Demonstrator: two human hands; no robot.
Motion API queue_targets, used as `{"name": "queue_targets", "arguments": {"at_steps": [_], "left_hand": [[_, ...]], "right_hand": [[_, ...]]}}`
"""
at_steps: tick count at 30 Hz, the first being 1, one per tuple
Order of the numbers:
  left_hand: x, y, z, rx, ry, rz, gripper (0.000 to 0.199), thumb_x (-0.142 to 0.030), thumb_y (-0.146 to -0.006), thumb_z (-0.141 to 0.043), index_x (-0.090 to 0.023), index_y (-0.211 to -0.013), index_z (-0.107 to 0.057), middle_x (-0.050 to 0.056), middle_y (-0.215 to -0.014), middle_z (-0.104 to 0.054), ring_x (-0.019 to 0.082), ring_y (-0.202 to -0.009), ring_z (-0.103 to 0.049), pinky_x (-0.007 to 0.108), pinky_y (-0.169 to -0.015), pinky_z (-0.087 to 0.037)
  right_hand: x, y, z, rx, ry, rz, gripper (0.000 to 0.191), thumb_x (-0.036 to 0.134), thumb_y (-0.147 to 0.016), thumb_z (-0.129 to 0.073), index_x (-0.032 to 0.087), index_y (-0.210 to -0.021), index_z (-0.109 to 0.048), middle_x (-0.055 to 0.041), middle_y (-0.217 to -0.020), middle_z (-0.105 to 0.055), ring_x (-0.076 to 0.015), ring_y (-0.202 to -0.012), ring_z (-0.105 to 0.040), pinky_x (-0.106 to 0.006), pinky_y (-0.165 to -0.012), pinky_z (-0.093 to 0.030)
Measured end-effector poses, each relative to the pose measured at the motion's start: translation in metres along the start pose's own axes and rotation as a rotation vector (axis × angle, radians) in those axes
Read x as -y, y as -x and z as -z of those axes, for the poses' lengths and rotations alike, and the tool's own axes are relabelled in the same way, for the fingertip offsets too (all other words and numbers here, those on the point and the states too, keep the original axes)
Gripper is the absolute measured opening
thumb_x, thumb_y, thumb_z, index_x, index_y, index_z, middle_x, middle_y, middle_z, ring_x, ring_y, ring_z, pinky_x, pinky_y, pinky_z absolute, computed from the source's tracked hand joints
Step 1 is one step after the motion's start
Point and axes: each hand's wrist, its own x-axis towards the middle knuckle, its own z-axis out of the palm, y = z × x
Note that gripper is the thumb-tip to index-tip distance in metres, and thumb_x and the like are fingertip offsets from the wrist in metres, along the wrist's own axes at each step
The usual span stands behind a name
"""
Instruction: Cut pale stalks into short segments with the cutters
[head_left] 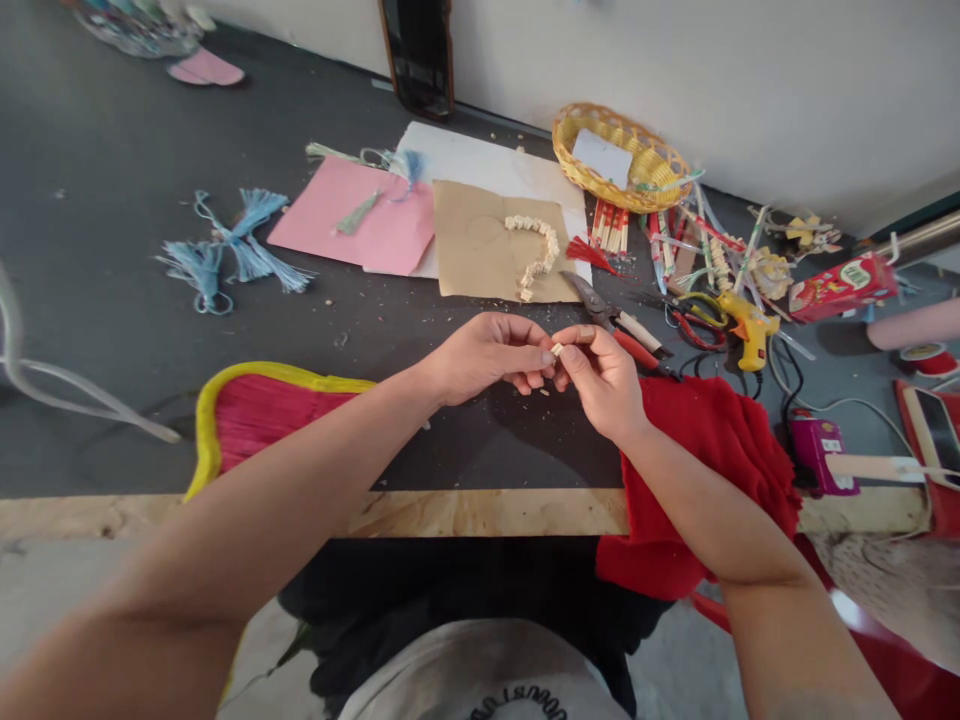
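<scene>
Head cam, worn high, looks fwd & down at tabletop (pixel 105 170), fairly near; fingers (pixel 529 358) approx ctr.

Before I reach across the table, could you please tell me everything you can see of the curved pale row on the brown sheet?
The curved pale row is a knobbly, cream-coloured band that looks made of many small pieces set close together; its material cannot be told. It lies on the right half of the brown sheet, bending like a hook over to the right and back down toward the near edge, its open side facing left. Neither the left hand nor the right hand touches it.
</scene>
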Motion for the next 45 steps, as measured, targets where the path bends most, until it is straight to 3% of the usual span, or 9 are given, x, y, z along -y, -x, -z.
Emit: {"name": "queue_targets", "arguments": {"at_steps": [36, 40, 43, 45], "left_hand": [[0.005, -0.001, -0.001, -0.021, -0.025, -0.043, 0.016, -0.026, -0.075, -0.077, -0.012, -0.077, -0.068, 0.004, -0.07, -0.071, 0.008, -0.056, -0.062, 0.017, -0.053, -0.052], [0.004, -0.002, 0.0, -0.105, 0.005, -0.045, 0.019, -0.026, -0.072, -0.079, -0.012, -0.079, -0.068, 0.003, -0.07, -0.07, 0.007, -0.054, -0.061, 0.018, -0.05, -0.051], [0.002, -0.002, 0.001, -0.175, 0.04, -0.062, 0.021, -0.028, -0.072, -0.08, -0.012, -0.079, -0.068, 0.002, -0.072, -0.07, 0.006, -0.052, -0.059, 0.017, -0.048, -0.049], [0.0, -0.001, 0.002, -0.2, 0.055, -0.072, 0.022, -0.029, -0.072, -0.08, -0.012, -0.079, -0.068, 0.002, -0.072, -0.07, 0.005, -0.051, -0.057, 0.016, -0.047, -0.048]], "right_hand": [[0.0, 0.002, -0.002, -0.03, 0.146, 0.045, 0.02, 0.045, -0.092, -0.058, 0.026, -0.097, -0.058, -0.0002, -0.083, -0.064, -0.0115, -0.058, -0.055, -0.029, -0.055, -0.052], [0.004, -0.001, 0.013, -0.033, 0.344, 0.201, 0.016, 0.036, -0.094, -0.055, 0.026, -0.104, -0.06, -0.0037, -0.094, -0.065, -0.0153, -0.075, -0.062, -0.033, -0.069, -0.055], [0.012, -0.009, 0.038, -0.124, 0.631, 0.4, 0.012, 0.03, -0.095, -0.053, 0.025, -0.097, -0.063, -0.006, -0.098, -0.065, -0.0197, -0.092, -0.063, -0.038, -0.085, -0.052], [0.015, -0.016, 0.058, -0.208, 0.762, 0.414, 0.014, 0.029, -0.096, -0.05, 0.024, -0.097, -0.063, -0.0073, -0.099, -0.064, -0.0211, -0.095, -0.062, -0.039, -0.087, -0.052]]}}
